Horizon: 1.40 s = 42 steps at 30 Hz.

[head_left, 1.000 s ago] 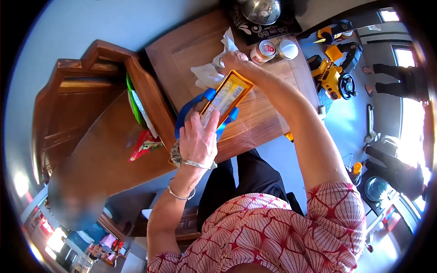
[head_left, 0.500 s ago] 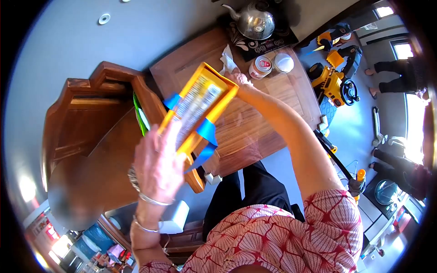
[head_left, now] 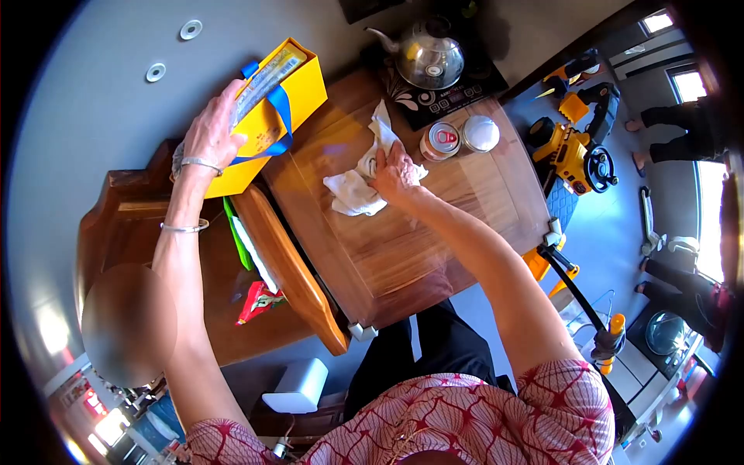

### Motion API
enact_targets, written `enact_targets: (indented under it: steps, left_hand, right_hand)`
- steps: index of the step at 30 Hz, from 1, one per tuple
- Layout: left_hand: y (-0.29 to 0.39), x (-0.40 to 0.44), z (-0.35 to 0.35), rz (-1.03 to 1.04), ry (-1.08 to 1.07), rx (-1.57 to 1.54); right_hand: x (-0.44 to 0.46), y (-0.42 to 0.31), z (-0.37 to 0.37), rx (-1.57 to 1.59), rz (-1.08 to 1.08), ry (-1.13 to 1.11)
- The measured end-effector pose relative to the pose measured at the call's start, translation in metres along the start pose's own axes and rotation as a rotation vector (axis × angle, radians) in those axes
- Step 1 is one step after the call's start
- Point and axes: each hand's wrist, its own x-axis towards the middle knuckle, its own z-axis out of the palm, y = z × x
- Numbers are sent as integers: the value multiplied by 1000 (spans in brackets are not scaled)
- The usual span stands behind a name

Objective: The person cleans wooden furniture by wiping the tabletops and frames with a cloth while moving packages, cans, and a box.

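My left hand (head_left: 213,136) grips a yellow gift box (head_left: 271,124) with blue ribbon handles, at the upper left by the wall, above the wooden chair's back. Its fingers lie over the box's near edge. My right hand (head_left: 397,174) presses on a crumpled white cloth (head_left: 358,186) on the wooden table (head_left: 465,209), its fingers resting over the cloth. Just beyond this hand stand a can with a red mark (head_left: 440,142) and a white-lidded jar (head_left: 480,134), side by side.
A steel kettle (head_left: 430,62) sits on a black induction cooker (head_left: 457,94) at the table's back. The wooden chair (head_left: 291,271) adjoins the table's left side, with a red packet (head_left: 258,302) on it. A yellow toy vehicle (head_left: 573,155) and people's legs (head_left: 678,133) are at the right.
My left hand has carried the yellow box from over the table up and left toward the wall. The cloth is now more fully in view, under my right hand.
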Motion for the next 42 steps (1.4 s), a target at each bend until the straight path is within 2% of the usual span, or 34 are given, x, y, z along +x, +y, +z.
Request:
enact_targets:
  steps: [1,2,5,7,9,10,12,15,17,19,20,21,23,27,29,33,35,39,42]
  left_hand:
    - [-5,8,5,7,-5,11]
    - [-8,15,9,9,-14,-18]
    - [-16,33,19,-9,-66,-66]
    - [-16,45,21,-26,-97,-118]
    - [-18,57,27,-47,-126,-169]
    - [-18,64,31,-24,-101,-178]
    - [-18,74,39,-7,-84,-208]
    - [-24,86,49,37,-16,-196]
    - [-32,85,53,20,-72,-208]
    - [-32,82,56,183,18,10]
    - [-20,75,55,159,57,255]
    - [-11,70,54,158,57,253]
    - [2,63,53,118,192,547]
    - [4,54,54,17,112,440]
    - [2,47,49,50,129,421]
    - [-1,30,32,84,285,411]
    - [-6,17,21,50,482,318]
    - [-3,-53,16,-39,602,117]
    - [-4,-136,65,-83,419,13]
  right_hand:
    - [-6,-6,-8,-165,-38,-6]
    - [-6,-7,-7,-200,-35,-17]
    - [-1,-9,-3,-139,37,-67]
    - [3,2,27,-200,39,8]
    - [11,6,32,-6,87,16]
    - [9,7,36,-6,87,14]
    - [1,-3,18,-218,24,-11]
    - [-3,-6,10,-158,39,7]
    - [-4,-5,7,-147,-1,33]
    - [-4,-5,2,-207,-68,38]
    - [-4,-7,-1,-189,-54,16]
    - [-5,-7,-4,-174,-36,-6]
    - [-7,-6,-5,-176,-33,0]
    - [-6,-9,-9,-175,-47,7]
    - [-6,-10,-11,-176,-41,2]
    - [-3,-11,-17,-169,-44,-35]
    - [-1,-11,-20,-181,-24,-97]
    - [0,-7,-16,-220,-77,-43]
    - [-5,-11,-30,-236,-60,-90]
